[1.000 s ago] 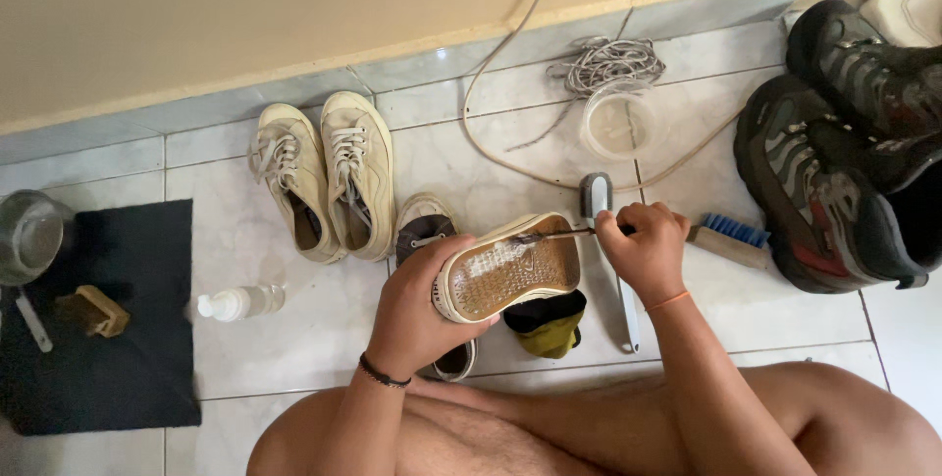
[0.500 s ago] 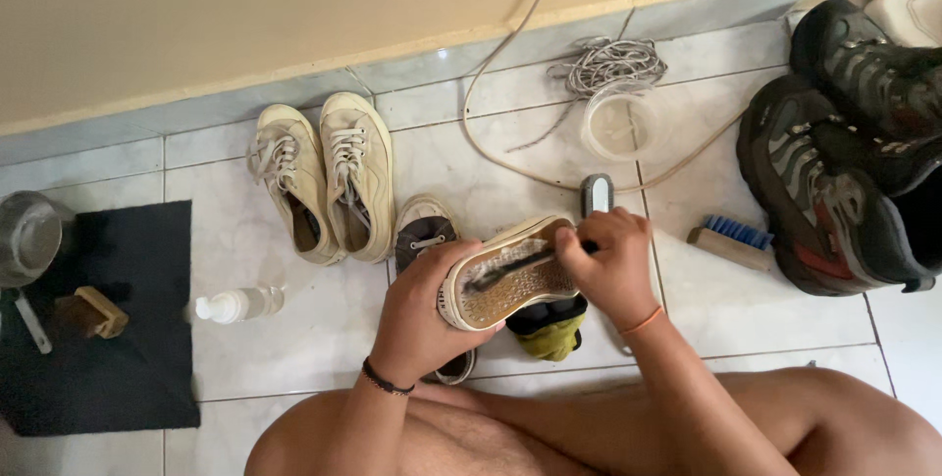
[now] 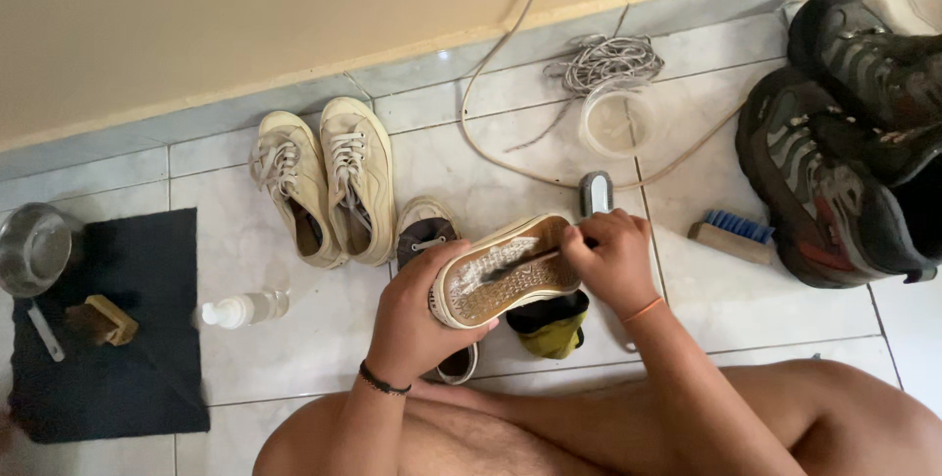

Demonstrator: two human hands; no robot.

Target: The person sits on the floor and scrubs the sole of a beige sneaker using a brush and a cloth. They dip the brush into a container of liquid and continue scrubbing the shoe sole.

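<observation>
My left hand [image 3: 417,314] grips a cream sneaker [image 3: 505,275] by its heel end and holds it sole up over the tiled floor. Foam covers part of the sole. My right hand [image 3: 610,260] is closed around a thin dark brush [image 3: 520,262] whose head lies across the sole. Under the held shoe, its mate [image 3: 425,233] rests on the floor, mostly hidden. A dark and yellow cloth [image 3: 551,327] lies just below my right hand.
A cream sneaker pair [image 3: 324,186] stands by the wall. Dark hiking boots [image 3: 834,152] sit at right, next to a blue-bristled brush [image 3: 731,236]. A plastic cup [image 3: 616,123], laces [image 3: 603,62], spray bottle [image 3: 240,309], black mat [image 3: 98,329] and metal bowl [image 3: 34,248] surround me.
My right hand has moved left along the sole with the brush, then stayed over its right end. The sneaker has tilted slightly in my left hand.
</observation>
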